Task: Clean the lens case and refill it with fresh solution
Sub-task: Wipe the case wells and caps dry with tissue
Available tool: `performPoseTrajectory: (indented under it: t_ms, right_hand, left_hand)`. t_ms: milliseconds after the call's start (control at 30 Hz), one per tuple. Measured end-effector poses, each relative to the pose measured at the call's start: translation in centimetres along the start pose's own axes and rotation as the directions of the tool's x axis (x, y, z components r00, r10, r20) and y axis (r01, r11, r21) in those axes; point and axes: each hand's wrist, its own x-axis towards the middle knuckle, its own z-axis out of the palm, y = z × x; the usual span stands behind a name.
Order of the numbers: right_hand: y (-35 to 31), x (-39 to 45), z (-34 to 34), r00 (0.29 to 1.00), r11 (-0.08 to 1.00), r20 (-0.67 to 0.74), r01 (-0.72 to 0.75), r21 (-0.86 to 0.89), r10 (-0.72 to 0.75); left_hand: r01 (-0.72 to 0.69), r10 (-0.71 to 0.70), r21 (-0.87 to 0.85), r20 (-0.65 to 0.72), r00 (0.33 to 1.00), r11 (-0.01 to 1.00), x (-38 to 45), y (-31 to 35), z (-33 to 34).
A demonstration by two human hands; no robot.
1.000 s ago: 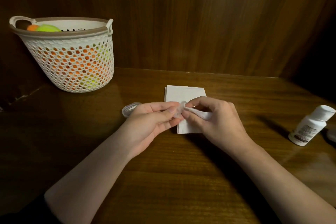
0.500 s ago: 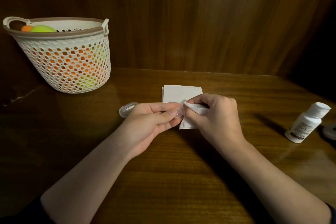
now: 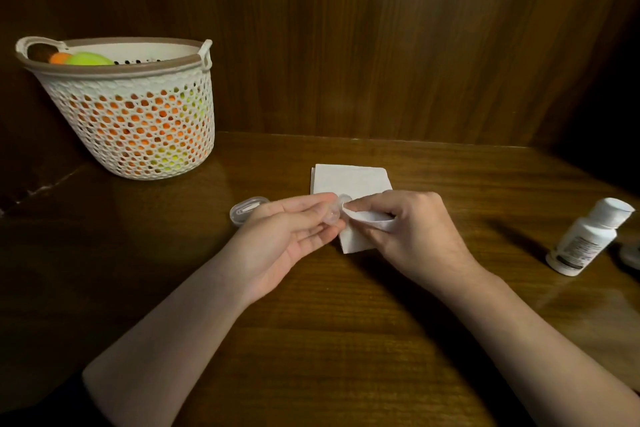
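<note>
Head view, A: Left hand (image 3: 287, 236) pinches small clear plastic lens case (image 3: 333, 217); right hand (image 3: 408, 232) grips white tissue corner (image 3: 369, 218) against it.
B: Wiping step. Next likely needs the white solution bottle (image 3: 588, 236), well right of that hand.

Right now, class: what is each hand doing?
Left hand: closed on the clear lens case.
Right hand: closed on a white tissue, pressed to the case.
</note>
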Motion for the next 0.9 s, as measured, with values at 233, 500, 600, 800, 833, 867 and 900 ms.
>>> performPoseTrajectory:
  t_ms: [233,500,600,800,833,867,900]
  right_hand:
    - [-0.6,-0.3,0.3,0.992,0.991,-0.127,0.026,0.133,-0.009]
    - [-1.3,-0.2,0.8,0.963,0.999,-0.269,0.026,0.029,-0.017]
    - [-1.5,-0.2,0.5,0.952,0.982,-0.294,-0.033,0.186,0.088]
    - [-1.8,-0.2,0.9,0.939,0.978,-0.312,-0.087,0.191,0.144]
    - [-1.7,-0.2,1.0,0.948,0.977,-0.288,-0.082,0.194,0.137]
    - [-1.6,-0.2,0.9,0.957,0.979,-0.263,-0.072,0.19,0.122]
    - [-1.5,-0.1,0.9,0.965,0.983,-0.24,-0.06,0.176,0.102]
  left_hand:
    - [-0.006,0.006,0.023,0.038,0.999,1.0,-0.1,0.1,0.4]
    - [-0.05,0.051,-0.014,0.023,0.998,0.999,0.0,0.4,0.4]
    - [-0.039,0.04,-0.022,0.04,0.998,0.999,0.1,0.2,0.4]
    - [-0.021,0.018,0.044,0.056,0.998,0.999,0.1,0.0,0.6]
    - [-0.024,0.021,0.052,0.051,0.998,0.998,0.1,0.0,0.6]
    - [-0.032,0.029,0.054,0.045,0.999,0.998,0.1,0.0,0.5]
    - [-0.044,0.042,0.051,0.04,0.998,0.998,0.0,0.1,0.4]
